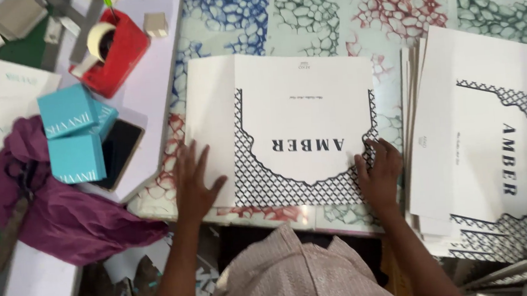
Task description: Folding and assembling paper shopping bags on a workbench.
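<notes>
The stack of printed sheets [492, 144] at the right runs off the frame's right edge. The dark phone [118, 153] at the left lies half hidden under two teal boxes [74, 139]. The small print on the white card [299, 127] at centre is too small to tell. The purple cloth [64, 211] covers part of a wooden-handled tool [10, 234] at the lower left.

Small packaging or print-finishing workshop. Worktop [328, 13] covered in patterned sheeting. Stack of printed card sheets [492, 150] just right of the right hand [380, 177]. Beyond the left hand [195, 183], to its left: teal boxes [74, 139] and a red tape dispenser [111, 50]. Paper offcuts [135, 262] on the floor below.
</notes>
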